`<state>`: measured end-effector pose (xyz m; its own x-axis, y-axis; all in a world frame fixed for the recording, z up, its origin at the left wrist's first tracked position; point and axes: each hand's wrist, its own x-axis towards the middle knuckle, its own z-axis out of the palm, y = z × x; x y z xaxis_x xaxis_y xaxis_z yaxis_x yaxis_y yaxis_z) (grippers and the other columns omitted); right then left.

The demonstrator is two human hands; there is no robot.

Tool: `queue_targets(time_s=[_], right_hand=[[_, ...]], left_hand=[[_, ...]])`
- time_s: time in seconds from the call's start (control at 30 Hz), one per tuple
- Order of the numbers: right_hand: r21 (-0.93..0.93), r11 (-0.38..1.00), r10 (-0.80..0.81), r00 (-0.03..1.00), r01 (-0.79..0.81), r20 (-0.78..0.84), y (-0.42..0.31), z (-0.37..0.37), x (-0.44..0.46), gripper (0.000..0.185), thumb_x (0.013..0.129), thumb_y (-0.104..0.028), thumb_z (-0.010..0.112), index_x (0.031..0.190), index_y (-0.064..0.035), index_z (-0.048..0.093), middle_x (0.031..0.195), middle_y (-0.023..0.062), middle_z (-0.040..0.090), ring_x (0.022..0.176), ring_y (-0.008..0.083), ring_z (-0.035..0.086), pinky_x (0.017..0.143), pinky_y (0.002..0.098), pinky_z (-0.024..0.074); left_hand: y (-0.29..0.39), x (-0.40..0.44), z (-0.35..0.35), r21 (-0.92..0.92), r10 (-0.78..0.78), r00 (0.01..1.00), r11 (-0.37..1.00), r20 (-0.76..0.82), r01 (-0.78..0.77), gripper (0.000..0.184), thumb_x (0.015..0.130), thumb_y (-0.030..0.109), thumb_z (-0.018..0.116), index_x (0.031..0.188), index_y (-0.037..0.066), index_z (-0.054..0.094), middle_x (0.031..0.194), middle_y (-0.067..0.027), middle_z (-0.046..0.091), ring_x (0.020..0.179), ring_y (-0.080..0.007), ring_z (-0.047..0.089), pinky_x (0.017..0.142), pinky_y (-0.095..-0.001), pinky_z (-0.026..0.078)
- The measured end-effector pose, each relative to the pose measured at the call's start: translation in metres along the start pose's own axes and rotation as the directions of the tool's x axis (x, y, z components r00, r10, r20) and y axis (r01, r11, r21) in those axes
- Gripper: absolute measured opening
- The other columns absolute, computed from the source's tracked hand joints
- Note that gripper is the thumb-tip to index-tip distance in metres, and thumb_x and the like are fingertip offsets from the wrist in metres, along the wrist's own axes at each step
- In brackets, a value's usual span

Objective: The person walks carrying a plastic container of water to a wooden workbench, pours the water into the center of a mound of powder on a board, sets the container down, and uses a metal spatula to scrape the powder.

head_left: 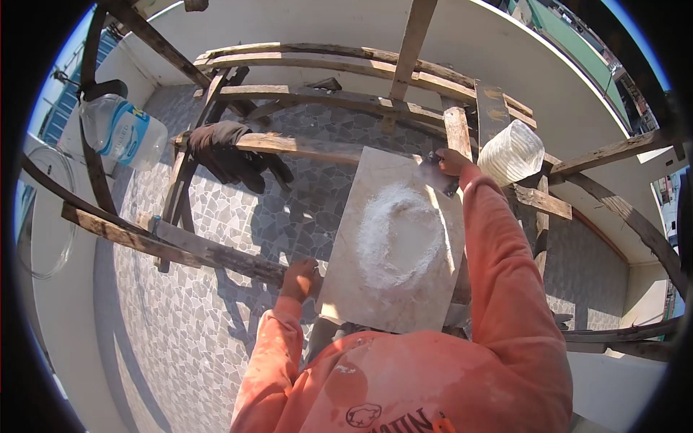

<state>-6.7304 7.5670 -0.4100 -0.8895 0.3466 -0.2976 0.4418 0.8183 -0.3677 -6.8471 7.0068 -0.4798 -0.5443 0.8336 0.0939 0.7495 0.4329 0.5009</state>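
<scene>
A pale slab point(346, 289) like a tile or board lies in front of me, tilted in view. On it, a ring of white powder point(372, 238) surrounds a smooth, pale middle. My right hand point(453, 163) is closed on a dark tool with a flat, partly shiny face point(435, 173), at the slab's far right corner; its exact kind is unclear. Close to the slab's left edge, beside the end of a wooden bar point(253, 265), my left hand point(300, 280) has its fingers curled. Whatever it may hold is hidden.
Rough wooden beams point(310, 148) frame the slab. Dark gloves point(220, 151) hang over one at left. A clear plastic bottle point(123, 133) hangs further left. At right stands a white ribbed container point(511, 154). Below is a stone-patterned floor point(195, 325); a pale wall point(325, 25) curves behind.
</scene>
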Motion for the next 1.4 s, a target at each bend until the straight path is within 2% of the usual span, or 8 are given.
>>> queue_targets(time_s=[0.17, 0.23, 0.27, 0.5, 0.87, 1.1, 1.2, 1.4], right_hand=[[0.270, 0.954, 0.100, 0.988, -0.129, 0.119, -0.039, 0.010, 0.010, 0.045, 0.080, -0.007, 0.055, 0.125, -0.0034, 0.061, 0.108, 0.0197, 0.070, 0.102, 0.0317, 0.067, 0.088, 0.0411, 0.0504], [0.175, 0.985, -0.030, 0.975, -0.010, 0.221, -0.051, 0.016, 0.030, 0.048, 0.081, -0.007, 0.055, 0.128, -0.0062, 0.061, 0.111, 0.0182, 0.070, 0.103, 0.0302, 0.067, 0.089, 0.0402, 0.0500], [0.200, 0.977, -0.121, 0.953, 0.066, 0.276, -0.059, 0.018, 0.036, 0.040, 0.082, -0.008, 0.054, 0.121, -0.0072, 0.065, 0.104, 0.0140, 0.071, 0.096, 0.0264, 0.067, 0.086, 0.0396, 0.0501], [0.105, 0.974, -0.227, 0.872, 0.202, 0.433, -0.116, 0.009, 0.046, 0.034, 0.084, -0.011, 0.053, 0.116, -0.0090, 0.064, 0.103, 0.0104, 0.069, 0.096, 0.0230, 0.063, 0.087, 0.0376, 0.0471], [-0.022, 0.928, -0.334, 0.858, 0.371, 0.390, -0.159, -0.018, 0.008, 0.035, 0.088, -0.013, 0.053, 0.122, -0.0106, 0.062, 0.111, 0.0172, 0.068, 0.104, 0.0365, 0.063, 0.090, 0.0428, 0.0468], [-0.066, 0.943, -0.289, 0.903, 0.325, 0.319, -0.171, -0.025, -0.024, 0.035, 0.087, -0.011, 0.053, 0.120, -0.0115, 0.064, 0.109, 0.0184, 0.068, 0.104, 0.0387, 0.062, 0.089, 0.0435, 0.0477], [0.050, 0.981, -0.193, 0.921, 0.187, 0.340, -0.151, -0.028, -0.026, 0.036, 0.086, -0.011, 0.052, 0.120, -0.0106, 0.063, 0.109, 0.0197, 0.068, 0.104, 0.0392, 0.063, 0.088, 0.0439, 0.0482], [-0.061, 0.979, -0.174, 0.950, 0.196, 0.260, -0.132, -0.044, -0.056, 0.032, 0.087, -0.012, 0.055, 0.118, -0.0058, 0.063, 0.109, 0.0198, 0.068, 0.105, 0.0373, 0.064, 0.089, 0.0439, 0.0485]], left_hand=[[-0.001, 0.000, 0.000, -0.025, -0.008, 1.000, 1.000, 0.025, 0.009, 0.013, 0.080, 0.012, 0.064, 0.091, 0.007, 0.066, 0.088, -0.0131, 0.069, 0.082, -0.0348, 0.066, 0.073, -0.0442, 0.055], [0.001, 0.000, -0.001, -0.003, -0.022, 0.999, 1.000, 0.040, 0.023, 0.013, 0.080, 0.012, 0.064, 0.092, 0.007, 0.066, 0.088, -0.0133, 0.069, 0.082, -0.0349, 0.066, 0.073, -0.0444, 0.054], [0.002, 0.001, -0.003, 0.010, -0.029, 0.998, 1.000, 0.047, 0.028, 0.013, 0.080, 0.012, 0.064, 0.092, 0.007, 0.067, 0.089, -0.0134, 0.069, 0.083, -0.0349, 0.066, 0.074, -0.0446, 0.054], [-0.001, -0.001, 0.000, -0.017, -0.026, 0.999, 0.999, 0.028, 0.027, 0.013, 0.080, 0.012, 0.064, 0.092, 0.007, 0.067, 0.088, -0.0136, 0.069, 0.083, -0.0350, 0.066, 0.073, -0.0446, 0.054], [0.005, 0.002, -0.004, -0.029, -0.019, 1.000, 0.999, 0.003, 0.019, 0.011, 0.079, 0.010, 0.064, 0.088, 0.006, 0.066, 0.087, -0.0136, 0.070, 0.081, -0.0343, 0.067, 0.072, -0.0438, 0.054], [0.003, 0.001, -0.001, -0.049, 0.015, 0.998, 0.999, -0.054, -0.018, 0.011, 0.077, 0.009, 0.064, 0.088, 0.007, 0.066, 0.085, -0.0132, 0.069, 0.079, -0.0346, 0.067, 0.070, -0.0431, 0.054], [0.005, 0.000, -0.003, -0.054, 0.024, 0.996, 0.998, -0.081, -0.028, 0.012, 0.076, 0.009, 0.065, 0.088, 0.007, 0.066, 0.084, -0.0134, 0.069, 0.077, -0.0350, 0.067, 0.067, -0.0433, 0.054], [0.008, 0.001, -0.004, -0.037, 0.005, 0.997, 0.999, -0.082, -0.008, 0.013, 0.076, 0.009, 0.065, 0.089, 0.009, 0.066, 0.082, -0.0133, 0.068, 0.075, -0.0355, 0.066, 0.066, -0.0435, 0.053]])
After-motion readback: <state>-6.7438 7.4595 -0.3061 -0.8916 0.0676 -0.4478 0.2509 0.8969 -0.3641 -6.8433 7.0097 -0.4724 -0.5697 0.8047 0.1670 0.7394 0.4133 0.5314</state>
